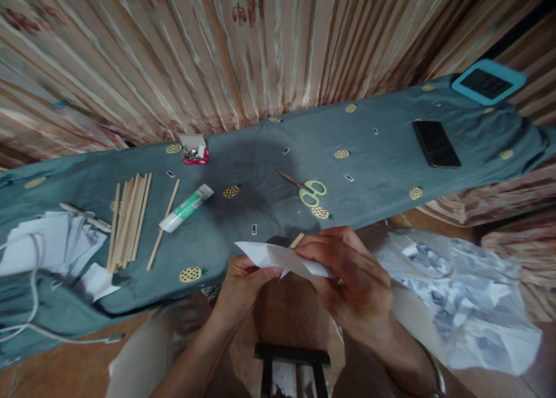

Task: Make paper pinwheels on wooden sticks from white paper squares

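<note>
My left hand pinches the left end of a folded piece of white paper, thumb on the near side. The paper's other end is gripped by my right hand, whose fingers lie over its top. A short stretch of a pale wooden stick pokes up behind the paper beside my right fingertips; its lower part is hidden. Both hands are held just in front of the table's near edge. Beyond them on the cloth lie green-handled scissors, partly spread.
On the green pineapple-print cloth lie a glue tube across a loose stick, a bundle of wooden sticks, paper pieces, a small box of metal bits, a phone and a blue-framed clock. A plastic bag sits at right.
</note>
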{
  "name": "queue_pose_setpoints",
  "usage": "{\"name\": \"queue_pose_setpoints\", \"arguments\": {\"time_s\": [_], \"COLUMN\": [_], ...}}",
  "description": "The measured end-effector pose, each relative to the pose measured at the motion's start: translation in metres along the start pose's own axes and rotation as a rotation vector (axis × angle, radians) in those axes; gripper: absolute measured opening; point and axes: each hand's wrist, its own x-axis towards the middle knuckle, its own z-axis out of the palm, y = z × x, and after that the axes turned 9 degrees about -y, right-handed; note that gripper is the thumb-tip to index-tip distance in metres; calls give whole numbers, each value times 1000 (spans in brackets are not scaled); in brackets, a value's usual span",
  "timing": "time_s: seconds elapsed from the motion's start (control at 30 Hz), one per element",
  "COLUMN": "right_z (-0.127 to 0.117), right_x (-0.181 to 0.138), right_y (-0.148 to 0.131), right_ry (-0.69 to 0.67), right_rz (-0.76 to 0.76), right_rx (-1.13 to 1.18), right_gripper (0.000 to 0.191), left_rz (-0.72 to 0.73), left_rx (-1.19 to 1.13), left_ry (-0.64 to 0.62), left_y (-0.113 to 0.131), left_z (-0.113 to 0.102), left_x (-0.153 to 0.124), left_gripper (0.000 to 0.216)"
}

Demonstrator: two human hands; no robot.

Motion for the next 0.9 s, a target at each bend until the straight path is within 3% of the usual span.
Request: {"name": "queue_pose_setpoints", "arguments": {"time_s": [0.9], "right_z": [-3], "right_x": [0], "right_y": [1], "right_ry": [0], "right_rz": [14], "right_rx": [-1], "right_gripper": [27], "left_rz": [2], "left_rx": [27], "left_ry": [-46], "left_y": [-4], "left_z": [-3], "left_x": [1], "left_gripper": [15]}}
